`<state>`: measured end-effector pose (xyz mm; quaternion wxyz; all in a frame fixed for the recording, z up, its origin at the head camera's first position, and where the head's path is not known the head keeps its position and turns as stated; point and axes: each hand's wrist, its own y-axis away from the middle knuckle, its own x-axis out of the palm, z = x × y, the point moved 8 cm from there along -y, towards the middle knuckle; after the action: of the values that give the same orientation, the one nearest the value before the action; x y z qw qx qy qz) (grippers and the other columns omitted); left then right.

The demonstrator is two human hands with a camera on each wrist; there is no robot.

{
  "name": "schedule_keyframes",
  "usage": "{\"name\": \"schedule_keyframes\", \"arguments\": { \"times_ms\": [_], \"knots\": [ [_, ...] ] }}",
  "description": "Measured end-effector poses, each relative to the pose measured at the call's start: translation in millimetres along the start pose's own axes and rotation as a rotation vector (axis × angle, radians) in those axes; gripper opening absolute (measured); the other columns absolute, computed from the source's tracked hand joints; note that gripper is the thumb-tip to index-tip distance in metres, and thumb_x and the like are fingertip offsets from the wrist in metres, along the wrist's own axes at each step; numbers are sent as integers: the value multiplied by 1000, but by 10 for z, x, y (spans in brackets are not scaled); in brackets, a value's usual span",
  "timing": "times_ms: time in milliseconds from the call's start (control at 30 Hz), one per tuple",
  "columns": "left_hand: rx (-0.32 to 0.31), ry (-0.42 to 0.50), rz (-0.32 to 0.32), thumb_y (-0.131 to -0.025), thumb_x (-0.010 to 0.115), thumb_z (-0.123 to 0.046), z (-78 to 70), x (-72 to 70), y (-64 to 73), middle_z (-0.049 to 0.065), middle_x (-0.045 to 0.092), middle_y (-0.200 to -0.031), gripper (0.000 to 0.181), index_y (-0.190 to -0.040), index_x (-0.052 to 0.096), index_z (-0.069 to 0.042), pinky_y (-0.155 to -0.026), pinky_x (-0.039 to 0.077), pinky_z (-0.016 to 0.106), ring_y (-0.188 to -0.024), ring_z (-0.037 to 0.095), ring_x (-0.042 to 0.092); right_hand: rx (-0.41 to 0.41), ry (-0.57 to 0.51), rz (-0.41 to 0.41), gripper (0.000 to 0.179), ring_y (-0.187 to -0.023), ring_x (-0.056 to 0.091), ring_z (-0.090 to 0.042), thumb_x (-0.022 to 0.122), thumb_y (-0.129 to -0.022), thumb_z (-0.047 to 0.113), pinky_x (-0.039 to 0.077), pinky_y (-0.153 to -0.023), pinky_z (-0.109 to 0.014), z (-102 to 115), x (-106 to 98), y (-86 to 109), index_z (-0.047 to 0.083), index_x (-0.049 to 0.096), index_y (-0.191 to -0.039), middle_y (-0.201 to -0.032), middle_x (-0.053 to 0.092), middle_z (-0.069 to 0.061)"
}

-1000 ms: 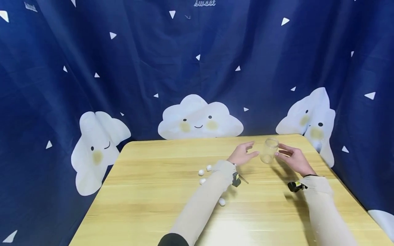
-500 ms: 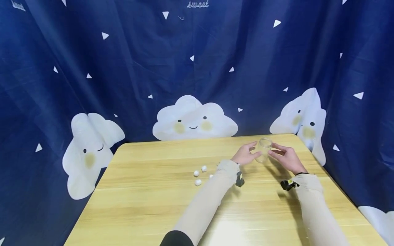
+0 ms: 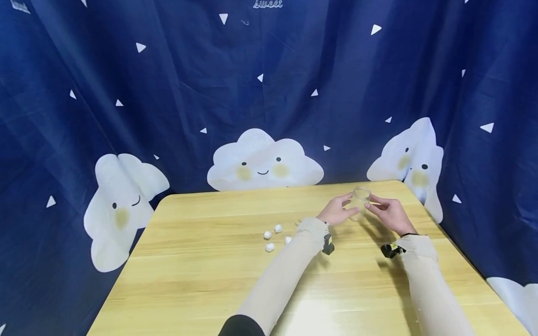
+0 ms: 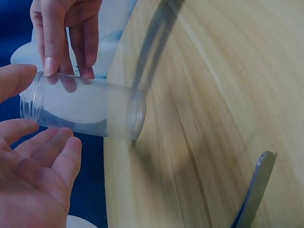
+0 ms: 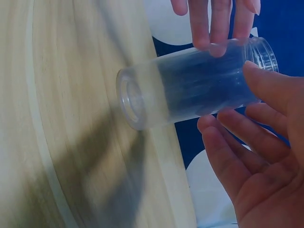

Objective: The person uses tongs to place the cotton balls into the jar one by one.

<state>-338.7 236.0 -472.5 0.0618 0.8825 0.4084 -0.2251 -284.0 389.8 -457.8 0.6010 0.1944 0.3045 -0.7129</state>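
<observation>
A clear, lidless jar (image 3: pixel 360 204) stands upright near the far right of the table, its base meeting its shadow. My left hand (image 3: pixel 335 211) is at its left side, with fingertips against the wall and the thumb by the threaded neck, as the left wrist view shows. From the opposite side my right hand (image 3: pixel 391 215) holds it: in the right wrist view the thumb (image 5: pixel 270 85) lies on the neck and the fingers touch the wall. Nothing shows inside the jar (image 4: pixel 85 107).
Several white cotton balls (image 3: pixel 269 247) lie left of my left forearm, one partly behind the sleeve (image 3: pixel 290 261). A flat metal strip with a rounded end (image 4: pixel 259 183), possibly tweezers, lies on the wooden table (image 3: pixel 189 261). A blue curtain (image 3: pixel 189 93) hangs behind.
My left hand has closed the gap to the jar and now touches it. The right hand keeps its place at the jar. The whole head view has shifted slightly.
</observation>
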Motion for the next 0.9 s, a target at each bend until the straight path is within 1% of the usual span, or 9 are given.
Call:
{"name": "schedule_keyframes", "arguments": {
  "times_ms": [167, 233, 333, 400, 533, 633, 800, 833, 900],
  "knots": [
    [-3, -2, 1, -101, 68, -27, 16, 0, 15, 4, 40, -165, 67, -160, 38, -16, -114, 50, 28, -147, 28, 50, 25, 10, 7, 52, -118, 67, -47, 64, -104, 33, 63, -91, -36, 8, -18, 26, -4, 57, -141, -144, 56, -25],
    [0, -8, 5, -102, 68, -28, 5, 1, 28, 4, 40, -165, 67, -160, 37, -16, -115, 50, 29, -146, 28, 50, 35, 13, 10, 53, -118, 67, -47, 64, -104, 34, 61, -95, -49, 14, -27, 37, -3, 57, -141, -144, 56, -24],
    [2, -13, 16, -102, 67, -28, 7, 3, 33, 4, 40, -165, 67, -160, 37, -15, -117, 48, 32, -146, 27, 51, 38, 5, 13, 53, -118, 67, -47, 65, -103, 34, 63, -91, -39, 32, -34, 44, -3, 58, -141, -142, 57, -24],
    [5, -13, 20, -102, 67, -27, 1, -1, 38, 5, 40, -165, 67, -160, 37, -14, -119, 47, 32, -146, 26, 51, 34, -4, 11, 52, -117, 67, -47, 66, -103, 33, 63, -86, -27, 42, -36, 46, -3, 59, -140, -141, 58, -24],
    [15, -9, 31, -102, 67, -26, -13, -1, 62, 6, 41, -164, 66, -159, 38, -13, -118, 47, 32, -145, 25, 52, 25, -8, 5, 52, -116, 68, -43, 67, -102, 34, 52, -77, -5, 50, -41, 68, -2, 61, -138, -140, 60, -23],
    [20, 2, 34, -102, 67, -24, -14, 9, 80, 7, 42, -163, 64, -159, 38, -13, -117, 49, 34, -145, 27, 52, 23, 2, 0, 53, -113, 70, -39, 68, -101, 36, 50, -76, -2, 40, -42, 90, -1, 61, -138, -138, 62, -22],
    [32, 12, 11, -101, 68, -19, -37, 3, 114, 9, 44, -161, 62, -157, 42, -10, -116, 49, 37, -142, 30, 54, 25, 13, -9, 54, -110, 73, -35, 70, -100, 36, 51, -75, -4, 15, -41, 118, -1, 62, -138, -135, 64, -22],
    [32, 8, 5, -101, 68, -18, -42, 0, 121, 9, 45, -161, 62, -156, 43, -9, -116, 50, 37, -142, 30, 55, 26, 14, -12, 54, -109, 74, -31, 70, -100, 36, 51, -75, -4, 12, -42, 123, -2, 62, -137, -135, 64, -22],
    [32, 5, -13, -100, 70, -18, -53, -13, 137, 9, 47, -159, 61, -155, 45, -9, -115, 51, 37, -139, 30, 57, 27, 17, -19, 53, -104, 75, -16, 70, -100, 36, 51, -75, -4, 3, -45, 130, -1, 62, -137, -134, 65, -21]
  ]
}}
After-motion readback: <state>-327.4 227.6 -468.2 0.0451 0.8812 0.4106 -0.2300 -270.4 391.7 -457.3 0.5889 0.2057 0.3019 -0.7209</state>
